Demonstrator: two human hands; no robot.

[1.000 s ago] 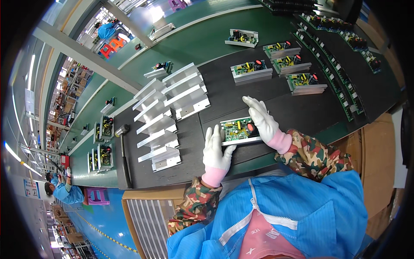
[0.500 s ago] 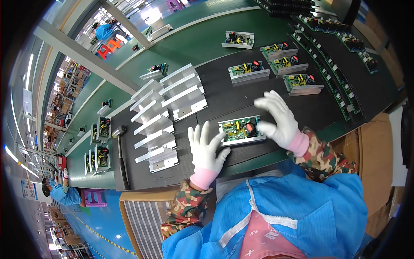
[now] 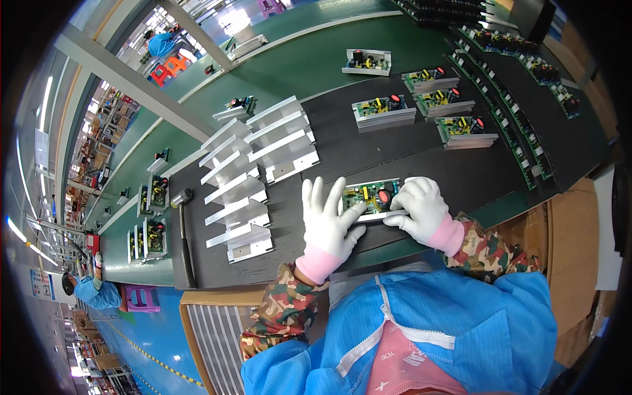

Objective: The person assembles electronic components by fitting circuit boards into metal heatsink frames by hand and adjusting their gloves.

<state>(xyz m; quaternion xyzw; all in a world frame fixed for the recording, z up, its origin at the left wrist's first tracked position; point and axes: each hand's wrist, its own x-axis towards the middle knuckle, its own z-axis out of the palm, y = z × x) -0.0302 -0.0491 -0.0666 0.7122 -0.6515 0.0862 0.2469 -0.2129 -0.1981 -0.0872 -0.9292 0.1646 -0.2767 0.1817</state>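
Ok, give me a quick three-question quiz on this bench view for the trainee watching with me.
1. True or false: both gloved hands touch the green circuit board on the black mat.
2. Which side of that board do the bent metal plates lie on? A) the person's left B) the person's right C) under it
3. Fill in: the hammer lies at the mat's ___ edge.

Key
1. True: the left hand and the right hand rest at its two ends.
2. A
3. left
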